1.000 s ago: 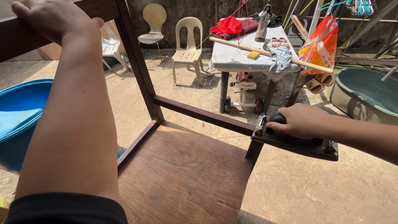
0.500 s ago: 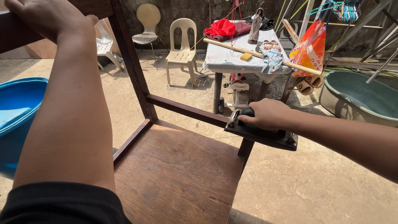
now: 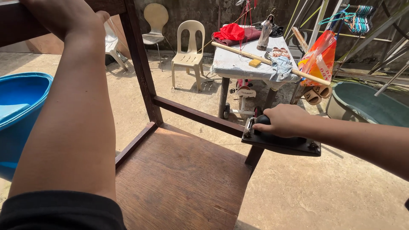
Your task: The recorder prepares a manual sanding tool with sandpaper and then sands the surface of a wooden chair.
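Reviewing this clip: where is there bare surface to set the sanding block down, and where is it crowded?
The brown wooden panel is bare between the left forearm and the sanding block under the right hand. Bare concrete floor lies right of the panel. Crowded: the grey table, with red cloth, a stick and a figurine.
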